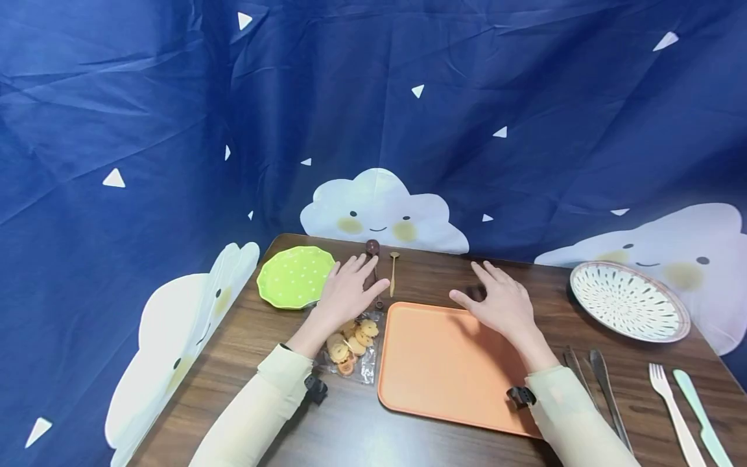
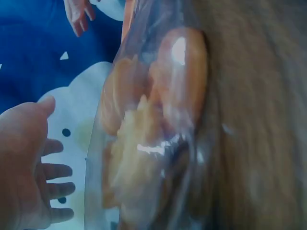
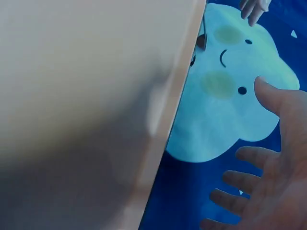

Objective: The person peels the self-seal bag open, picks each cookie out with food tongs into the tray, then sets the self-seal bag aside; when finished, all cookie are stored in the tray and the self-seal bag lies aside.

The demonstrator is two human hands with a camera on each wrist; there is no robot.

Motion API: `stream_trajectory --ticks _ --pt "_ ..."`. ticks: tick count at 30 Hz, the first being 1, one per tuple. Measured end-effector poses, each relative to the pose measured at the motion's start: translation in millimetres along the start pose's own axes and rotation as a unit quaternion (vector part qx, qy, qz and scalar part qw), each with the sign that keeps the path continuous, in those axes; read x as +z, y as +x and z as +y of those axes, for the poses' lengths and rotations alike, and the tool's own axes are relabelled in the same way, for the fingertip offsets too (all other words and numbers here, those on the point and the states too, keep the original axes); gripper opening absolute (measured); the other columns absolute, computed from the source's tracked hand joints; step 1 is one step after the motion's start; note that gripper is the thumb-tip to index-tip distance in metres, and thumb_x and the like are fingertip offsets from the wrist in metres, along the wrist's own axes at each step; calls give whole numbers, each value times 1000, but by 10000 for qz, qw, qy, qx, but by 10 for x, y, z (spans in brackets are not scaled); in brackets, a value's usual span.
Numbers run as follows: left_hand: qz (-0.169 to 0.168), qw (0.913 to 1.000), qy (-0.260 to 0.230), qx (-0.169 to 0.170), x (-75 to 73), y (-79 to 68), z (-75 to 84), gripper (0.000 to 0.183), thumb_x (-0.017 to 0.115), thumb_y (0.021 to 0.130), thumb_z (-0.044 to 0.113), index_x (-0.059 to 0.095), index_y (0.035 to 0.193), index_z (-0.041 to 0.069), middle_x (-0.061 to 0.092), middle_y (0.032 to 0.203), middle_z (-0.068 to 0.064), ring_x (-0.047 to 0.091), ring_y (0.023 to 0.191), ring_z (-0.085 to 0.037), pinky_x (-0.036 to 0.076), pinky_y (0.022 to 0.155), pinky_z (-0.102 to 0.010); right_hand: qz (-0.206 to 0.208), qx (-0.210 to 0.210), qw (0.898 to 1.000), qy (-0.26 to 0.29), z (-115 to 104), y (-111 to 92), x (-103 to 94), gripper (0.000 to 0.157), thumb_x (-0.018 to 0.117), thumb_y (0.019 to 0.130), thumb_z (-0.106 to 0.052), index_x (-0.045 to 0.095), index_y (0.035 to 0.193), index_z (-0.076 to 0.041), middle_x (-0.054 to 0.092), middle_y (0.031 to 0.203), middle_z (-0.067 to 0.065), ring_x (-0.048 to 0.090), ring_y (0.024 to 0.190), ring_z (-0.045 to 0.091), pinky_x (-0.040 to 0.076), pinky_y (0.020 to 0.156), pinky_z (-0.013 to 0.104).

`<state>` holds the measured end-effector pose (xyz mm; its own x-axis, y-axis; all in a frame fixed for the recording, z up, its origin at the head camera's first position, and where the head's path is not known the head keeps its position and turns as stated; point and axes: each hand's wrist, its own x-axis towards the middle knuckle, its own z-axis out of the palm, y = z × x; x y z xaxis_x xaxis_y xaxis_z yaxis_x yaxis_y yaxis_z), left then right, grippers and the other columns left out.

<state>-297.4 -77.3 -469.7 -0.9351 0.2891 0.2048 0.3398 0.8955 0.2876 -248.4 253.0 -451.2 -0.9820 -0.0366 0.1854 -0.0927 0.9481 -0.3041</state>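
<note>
My left hand (image 1: 348,293) is spread with thumb out, between the green dotted plate (image 1: 292,277) and a dark brown spoon (image 1: 372,248), overlapping the spoon's handle in the head view. Just below that hand lies a clear plastic bag of yellow cookie-like pieces (image 1: 352,342), which fills the middle of the left wrist view. My right hand (image 1: 503,306), fingers also extended, is over the far right part of an orange tray (image 1: 443,370). Nothing is held in either palm; the right wrist view shows the right fingers (image 3: 242,179) spread apart beside the tray's edge.
A small gold spoon (image 1: 393,275) lies behind the tray. To the right are a white patterned plate (image 1: 630,302), dark metal cutlery (image 1: 608,386), a white fork (image 1: 671,405) and a mint knife (image 1: 700,412). A blue cloud-print curtain (image 1: 373,97) hangs behind the wooden table (image 1: 233,389).
</note>
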Motion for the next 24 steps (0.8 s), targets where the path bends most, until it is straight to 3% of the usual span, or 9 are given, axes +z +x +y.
stream_trajectory --ticks 3,10,17,21,24 --pt "-82 9999 -16 73 -47 -62 -58 77 30 95 79 32 158 34 39 165 -5 32 156 -29 25 127 -59 23 -101 9999 68 -72 17 17 99 51 82 -86 33 159 -26 36 164 15 35 150 43 29 115 71" --pt "-412 9985 -354 22 -189 -271 -158 77 41 97 73 33 159 27 38 165 -9 33 155 -30 24 129 -55 -359 -341 9984 278 -314 5 63 96 52 84 -83 33 159 -25 36 166 11 35 151 40 33 116 69" --pt "-625 9979 -154 54 -276 -531 -261 81 47 96 71 32 159 22 38 164 -13 37 152 -35 28 127 -54 -681 -752 9937 476 -619 -37 140 87 59 87 -74 37 157 -27 38 165 6 37 151 38 35 117 66" --pt "-910 9958 -81 113 -284 -713 -314 85 48 94 73 32 159 21 36 165 -14 35 153 -37 28 127 -55 -815 -998 9896 634 -819 -91 167 83 63 87 -69 39 156 -29 42 163 4 39 150 37 36 117 66" --pt "-1040 9940 -334 98 -244 -810 -394 83 50 93 72 33 159 24 36 165 -10 33 154 -35 28 127 -55 -911 -1256 9841 869 -977 -146 191 78 67 89 -61 43 154 -27 45 161 6 41 149 37 36 119 64"
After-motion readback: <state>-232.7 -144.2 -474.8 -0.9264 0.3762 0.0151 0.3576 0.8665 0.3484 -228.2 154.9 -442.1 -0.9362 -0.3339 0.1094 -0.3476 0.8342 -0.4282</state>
